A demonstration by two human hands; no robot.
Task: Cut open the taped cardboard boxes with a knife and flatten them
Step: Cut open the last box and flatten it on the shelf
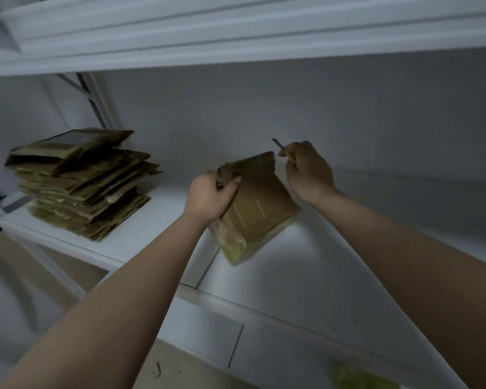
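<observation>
A tall stack of flattened boxes sits on the shelf at about nine o'clock, so much of the job looks done. At centre, the left hand grips the far edge of a flattened, taped box standing on the shelf. The right hand is closed around a knife, blade up. This box probably joins the stack next; no uncut boxes are visible.

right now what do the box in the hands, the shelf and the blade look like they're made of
Box: brown cardboard, matte, with glossy clear tape along its lower edge.
Shelf: white, smooth, faintly shiny, likely painted metal or laminate; cannot tell which.
Blade: thin, grey, probably metal, held in the right hand.
</observation>
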